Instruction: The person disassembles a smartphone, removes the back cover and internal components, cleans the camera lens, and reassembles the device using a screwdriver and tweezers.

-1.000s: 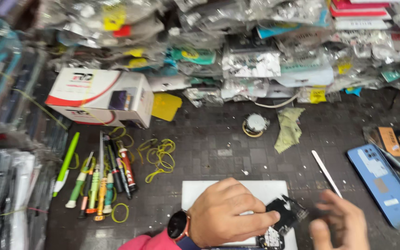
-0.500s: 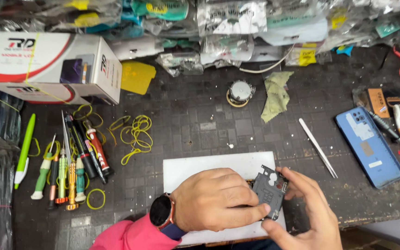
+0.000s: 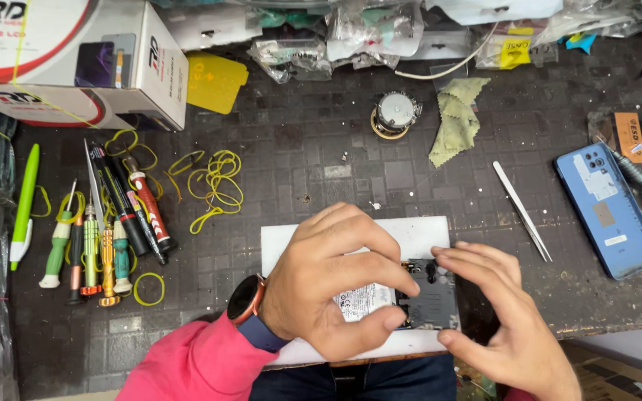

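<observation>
Since half a second ago the right hand [image 3: 510,327] has spread along the phone's right edge, where before it was cupped under it, and the left hand [image 3: 336,286] has slid a little further over the open phone [image 3: 429,304].

Head view, taking the white pad [image 3: 425,234] as landmark: the phone lies on the pad's near right part, back cover off, with a dark inner plate and a strip of white-labelled battery showing. The left hand's grip pinches the phone's left part between thumb and fingers, covering most of the battery. The right hand's grip is spread, fingertips pressed against the plate's top and bottom right corners.

Left of the pad lie screwdrivers [image 3: 105,230] in a row, with yellow rubber bands [image 3: 217,182] between them and the pad. Right of it lie tweezers [image 3: 521,210], and further right a blue phone [image 3: 607,210]. Beyond the pad on the surface [image 3: 299,148] sit a tape roll [image 3: 394,115] and a green cloth [image 3: 455,119].

By the look of it, the phone is opened but the plate remains seated; any work beneath it is not yet done.
</observation>
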